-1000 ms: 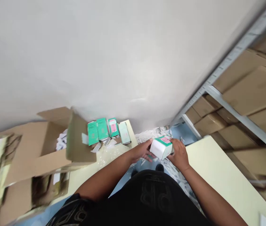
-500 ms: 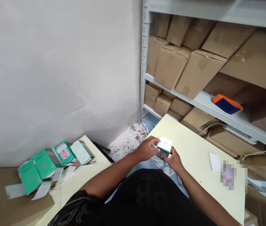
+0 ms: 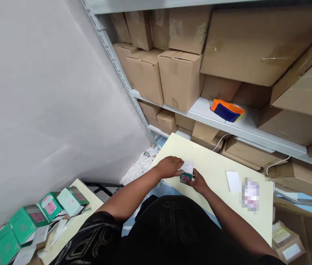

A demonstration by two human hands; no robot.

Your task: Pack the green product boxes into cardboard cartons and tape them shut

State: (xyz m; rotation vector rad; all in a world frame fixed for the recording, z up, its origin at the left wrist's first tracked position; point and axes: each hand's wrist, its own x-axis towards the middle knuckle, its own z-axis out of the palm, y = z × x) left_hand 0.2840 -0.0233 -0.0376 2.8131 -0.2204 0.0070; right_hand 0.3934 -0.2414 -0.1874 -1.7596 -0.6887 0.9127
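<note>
A small carton (image 3: 188,167) with a white top, green sides and a pink patch stands between my hands at the near edge of the pale yellow table (image 3: 211,160). Handwritten marks, too small to read, show on its top. My left hand (image 3: 170,166) lies over the carton's left side and top edge, its fingers closed against it. From the right, my right hand (image 3: 199,182) grips the lower side with thumb and fingers. Whether the carton's underside touches the tabletop, I cannot tell.
On the same table lie a white card (image 3: 233,181) and a pixelated item (image 3: 250,195). Shelves with brown cardboard boxes (image 3: 179,77) and an orange-blue holder (image 3: 227,110) stand behind. Opened green cartons (image 3: 23,224) cover the left table. Paper strips (image 3: 137,165) litter the floor.
My view has turned to the right. Both hands still hold the carton, now over the table's near edge. My left hand has shifted further over the carton's top.
</note>
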